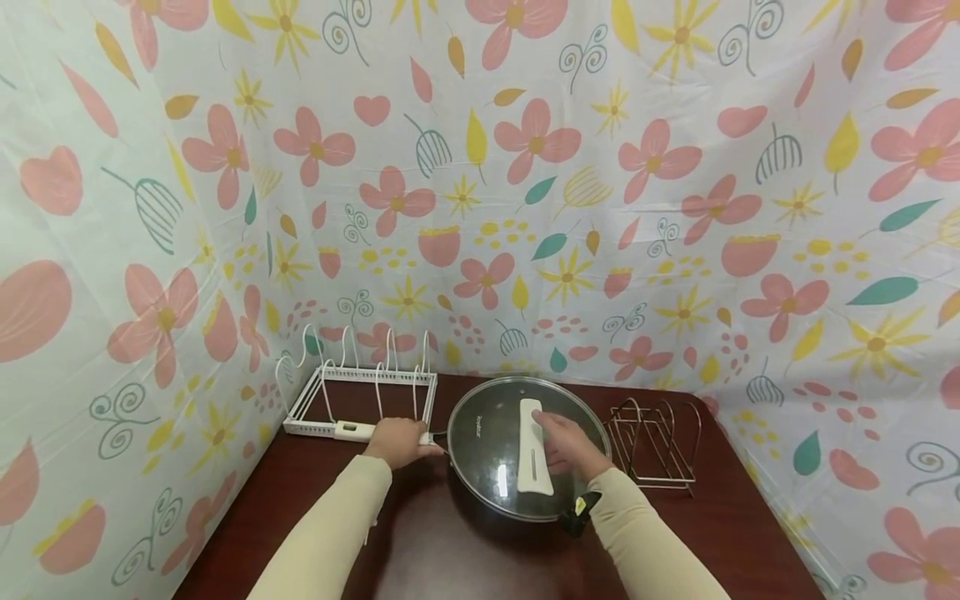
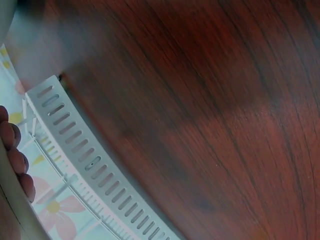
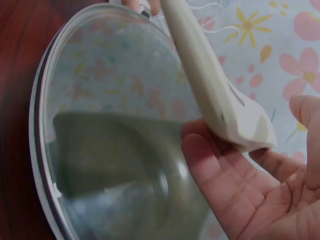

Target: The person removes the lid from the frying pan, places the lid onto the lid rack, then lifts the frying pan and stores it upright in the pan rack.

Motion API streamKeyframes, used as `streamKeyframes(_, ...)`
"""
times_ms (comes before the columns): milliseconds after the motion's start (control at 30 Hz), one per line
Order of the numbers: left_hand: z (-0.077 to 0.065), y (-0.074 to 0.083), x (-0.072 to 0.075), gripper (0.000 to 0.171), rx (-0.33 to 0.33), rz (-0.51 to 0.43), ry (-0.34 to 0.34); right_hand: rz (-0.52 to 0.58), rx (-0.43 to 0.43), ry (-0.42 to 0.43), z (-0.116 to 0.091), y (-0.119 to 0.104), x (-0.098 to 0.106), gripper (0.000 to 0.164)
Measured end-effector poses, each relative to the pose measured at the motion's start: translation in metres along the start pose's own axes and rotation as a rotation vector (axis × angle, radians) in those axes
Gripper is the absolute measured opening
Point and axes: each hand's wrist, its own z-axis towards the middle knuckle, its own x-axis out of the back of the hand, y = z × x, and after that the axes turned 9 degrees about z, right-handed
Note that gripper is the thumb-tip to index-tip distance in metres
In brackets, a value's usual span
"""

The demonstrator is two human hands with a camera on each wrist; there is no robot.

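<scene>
Lid (image 1: pixel 487 454) rests on the pan (image 1: pixel 480 515) under my right grip (image 1: pixel 570 447), thumb and fingers apart about its white handle (image 1: pixel 534 477); my left grip (image 1: pixel 397 442) clamps the pan handle (image 1: pixel 356 431). I'd close the thumb before lifting.

The cream handle (image 3: pixel 202 65) of the glass lid (image 3: pixel 110 145) is met from beneath by fingers of the right hand (image 3: pixel 265 195), the thumb held apart; floral cloth (image 3: pixel 270 95) is mirrored in the glass.
</scene>
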Motion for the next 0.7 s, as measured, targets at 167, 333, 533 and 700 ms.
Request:
streamKeyframes(167, -0.001, 0.001, 0.004, 0.058, 0.005, -0.015, -0.003, 0.064, -0.024, -0.028, 0.005, 0.004, -0.006, 0.074)
streamKeyframes(333, -0.001, 0.003, 0.006, 0.058, 0.011, -0.006, -0.006, 0.134, -0.059, -0.078, 0.007, 0.007, -0.009, 0.067)
streamKeyframes(533, -0.001, 0.004, 0.007, 0.057, 0.015, 0.002, -0.001, 0.261, -0.134, -0.283, 0.006, 0.005, -0.004, 0.061)
streamKeyframes(700, -0.002, 0.004, 0.007, 0.056, 0.013, 0.012, 0.002, 0.424, -0.201, -0.430, 0.006, 0.002, 0.002, 0.053)
